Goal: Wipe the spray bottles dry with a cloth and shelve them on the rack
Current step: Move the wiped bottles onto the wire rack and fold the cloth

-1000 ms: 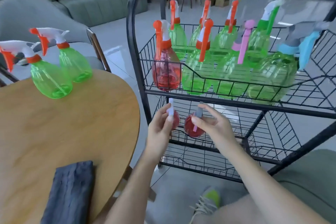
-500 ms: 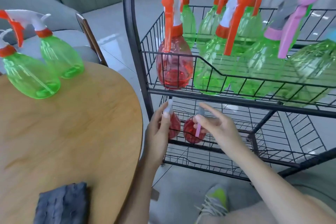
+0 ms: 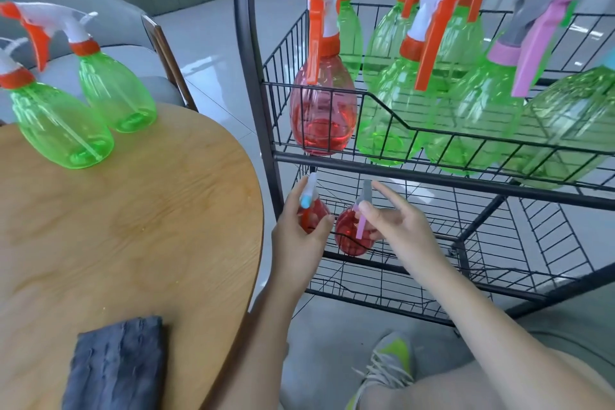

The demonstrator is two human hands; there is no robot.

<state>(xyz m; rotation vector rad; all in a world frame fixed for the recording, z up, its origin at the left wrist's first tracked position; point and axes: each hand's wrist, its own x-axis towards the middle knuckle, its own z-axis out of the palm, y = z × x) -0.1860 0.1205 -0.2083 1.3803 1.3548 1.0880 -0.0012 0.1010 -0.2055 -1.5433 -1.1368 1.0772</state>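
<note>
Cloth (image 3: 114,363) nearer on table (image 3: 139,226).

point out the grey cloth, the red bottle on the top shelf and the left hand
grey cloth (image 3: 114,364), head view, middle of the fabric
red bottle (image 3: 322,113), head view, its belly
left hand (image 3: 299,236), head view, its back

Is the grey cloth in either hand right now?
No, the grey cloth lies on the wooden table while the left hand and right hand are at two small red bottles on the rack's middle shelf.
</note>
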